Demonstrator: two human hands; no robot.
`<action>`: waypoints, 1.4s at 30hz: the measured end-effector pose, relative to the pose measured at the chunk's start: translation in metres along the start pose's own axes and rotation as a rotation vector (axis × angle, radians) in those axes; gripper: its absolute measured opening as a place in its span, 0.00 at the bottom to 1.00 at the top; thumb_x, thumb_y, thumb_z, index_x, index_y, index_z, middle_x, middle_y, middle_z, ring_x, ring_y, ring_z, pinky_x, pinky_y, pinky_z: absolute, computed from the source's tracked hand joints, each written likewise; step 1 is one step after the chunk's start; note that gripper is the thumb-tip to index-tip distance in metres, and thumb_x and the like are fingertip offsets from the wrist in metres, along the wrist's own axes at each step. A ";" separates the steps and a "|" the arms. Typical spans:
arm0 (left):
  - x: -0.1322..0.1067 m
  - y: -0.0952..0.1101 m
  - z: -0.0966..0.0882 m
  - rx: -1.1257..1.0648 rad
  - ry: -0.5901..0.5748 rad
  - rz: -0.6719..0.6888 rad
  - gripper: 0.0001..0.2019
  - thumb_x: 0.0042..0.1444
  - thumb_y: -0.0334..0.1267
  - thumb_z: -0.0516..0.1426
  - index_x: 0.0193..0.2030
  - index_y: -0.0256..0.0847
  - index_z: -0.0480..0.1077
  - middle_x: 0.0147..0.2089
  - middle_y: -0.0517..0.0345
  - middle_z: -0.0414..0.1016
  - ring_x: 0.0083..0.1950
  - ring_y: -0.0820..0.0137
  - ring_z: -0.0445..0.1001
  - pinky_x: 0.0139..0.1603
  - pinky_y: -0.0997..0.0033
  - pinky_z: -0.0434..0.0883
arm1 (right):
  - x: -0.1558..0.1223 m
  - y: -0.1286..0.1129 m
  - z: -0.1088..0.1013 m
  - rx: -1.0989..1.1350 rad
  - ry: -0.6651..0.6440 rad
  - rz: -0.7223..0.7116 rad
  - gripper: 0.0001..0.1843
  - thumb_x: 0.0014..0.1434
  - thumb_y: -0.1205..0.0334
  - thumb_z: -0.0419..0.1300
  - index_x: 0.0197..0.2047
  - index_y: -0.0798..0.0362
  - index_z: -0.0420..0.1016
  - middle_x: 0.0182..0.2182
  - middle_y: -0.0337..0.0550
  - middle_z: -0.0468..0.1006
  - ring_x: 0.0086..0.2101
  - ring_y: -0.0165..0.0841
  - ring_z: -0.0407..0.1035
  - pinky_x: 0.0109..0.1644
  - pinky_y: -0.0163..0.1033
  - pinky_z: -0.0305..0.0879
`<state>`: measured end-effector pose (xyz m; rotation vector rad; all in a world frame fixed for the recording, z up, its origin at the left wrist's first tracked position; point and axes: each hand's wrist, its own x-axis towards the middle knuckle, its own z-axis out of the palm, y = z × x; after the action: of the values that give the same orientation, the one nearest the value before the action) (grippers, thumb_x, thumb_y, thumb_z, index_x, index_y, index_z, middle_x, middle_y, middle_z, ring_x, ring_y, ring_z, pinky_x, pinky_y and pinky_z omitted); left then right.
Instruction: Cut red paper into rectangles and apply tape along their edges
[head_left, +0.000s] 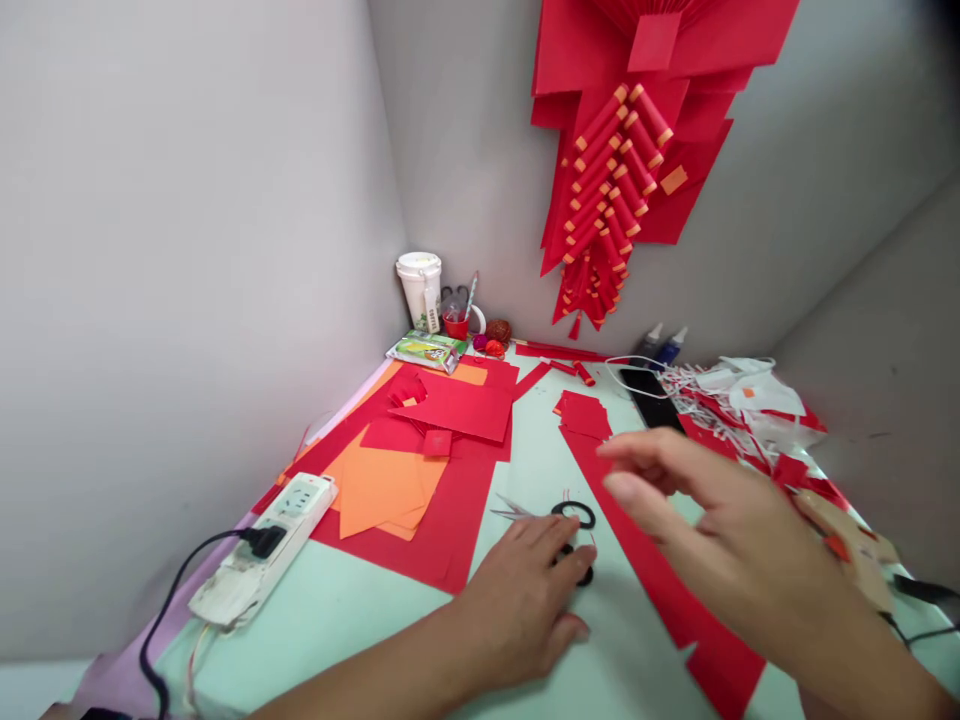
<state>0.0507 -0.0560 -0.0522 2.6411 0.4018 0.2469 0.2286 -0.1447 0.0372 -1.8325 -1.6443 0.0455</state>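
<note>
My left hand [529,600] rests palm down on the pale green table [352,610], its fingers lying over the black handles of a pair of scissors [559,520] whose blades point left. My right hand [720,530] hovers above a long red paper strip [660,580], fingers stretched out and apart, holding nothing, slightly blurred. Red paper sheets [457,410] and orange paper sheets [382,490] lie spread to the left of the scissors.
A white power strip [262,550] with a black plug sits at the left edge. A white cup [420,288], a red cup [456,325] and a green packet [427,350] stand in the corner. A red paper firecracker decoration [615,190] hangs on the wall. A phone [652,405], glue bottles [664,345] and paper scraps [742,410] lie at right.
</note>
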 end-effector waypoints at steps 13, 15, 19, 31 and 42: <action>0.012 -0.009 0.010 0.143 0.083 -0.080 0.12 0.57 0.42 0.61 0.46 0.39 0.71 0.51 0.47 0.73 0.53 0.57 0.70 0.55 0.53 0.64 | -0.070 0.090 0.071 -0.575 -0.270 0.328 0.26 0.64 0.53 0.53 0.59 0.62 0.69 0.51 0.59 0.73 0.51 0.49 0.68 0.48 0.48 0.68; 0.013 -0.010 0.011 0.147 0.098 -0.084 0.13 0.55 0.42 0.63 0.44 0.38 0.72 0.48 0.48 0.73 0.50 0.58 0.70 0.53 0.54 0.65 | -0.068 0.082 0.072 -0.587 -0.266 0.326 0.24 0.65 0.55 0.53 0.59 0.61 0.69 0.49 0.58 0.74 0.49 0.48 0.69 0.45 0.47 0.69; 0.013 -0.013 0.014 0.147 0.096 -0.093 0.15 0.53 0.43 0.65 0.42 0.37 0.71 0.49 0.48 0.71 0.51 0.57 0.69 0.52 0.55 0.67 | -0.064 0.074 0.069 -0.598 -0.258 0.318 0.22 0.65 0.56 0.54 0.57 0.59 0.71 0.46 0.56 0.76 0.46 0.47 0.70 0.39 0.45 0.69; 0.006 -0.018 -0.007 0.107 0.154 -0.156 0.12 0.61 0.40 0.58 0.45 0.33 0.67 0.57 0.40 0.67 0.56 0.58 0.71 0.55 0.57 0.71 | -0.088 0.049 0.079 -0.413 -0.158 0.127 0.20 0.63 0.56 0.55 0.53 0.59 0.74 0.47 0.57 0.75 0.47 0.48 0.70 0.47 0.52 0.71; -0.006 -0.025 -0.046 0.146 0.250 -0.160 0.07 0.65 0.35 0.50 0.44 0.40 0.69 0.53 0.50 0.72 0.52 0.63 0.72 0.52 0.61 0.71 | -0.128 0.034 0.085 -0.416 -0.245 -0.139 0.33 0.55 0.52 0.63 0.60 0.60 0.69 0.60 0.59 0.68 0.57 0.51 0.66 0.51 0.51 0.74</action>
<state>0.0279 -0.0175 -0.0238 2.7082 0.7352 0.5166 0.1939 -0.2206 -0.0962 -2.0746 -2.0716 -0.1492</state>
